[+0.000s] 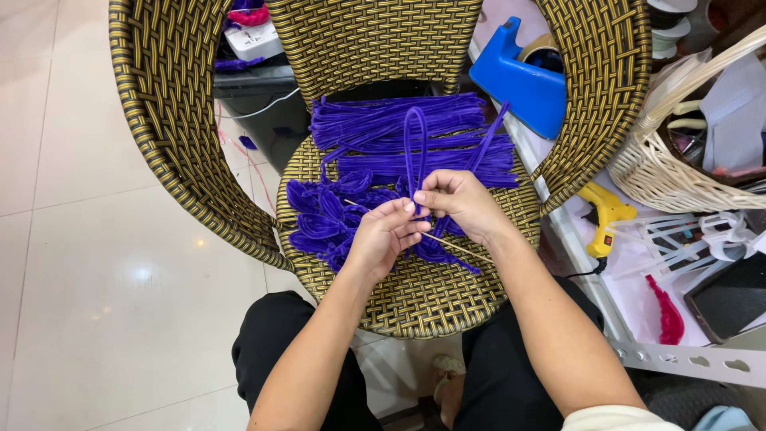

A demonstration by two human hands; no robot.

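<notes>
A person seated before a woven yellow-and-black wicker chair [415, 287] works purple pipe cleaners over its seat, seen from above. Left of the chair lies pale tiled floor [96, 263]. On the left half of the chair seat sits a cluster of bent purple loops [319, 219], already shaped. Just right of that cluster, the left hand [387, 235] is pinched closed around the base of a looped purple pipe cleaner [414, 152], which rises upright over the middle of the seat. A thin wooden stick [459, 246] slants across the seat beneath both hands; which hand holds it cannot be told. The right hand [459, 199], touching the left at the fingertips, also grips the same loop's stem between thumb and fingers. Toward the back of the seat, behind the hands, lies a bundle of straight purple pipe cleaners [399, 120]. Right of the chair, behind its arm, stands a blue tape dispenser [519, 84] on a white table [630, 263]. Farther right of the chair rest a yellow glue gun [605, 219] and, at the table's far end, a pale wicker basket [670, 172].
</notes>
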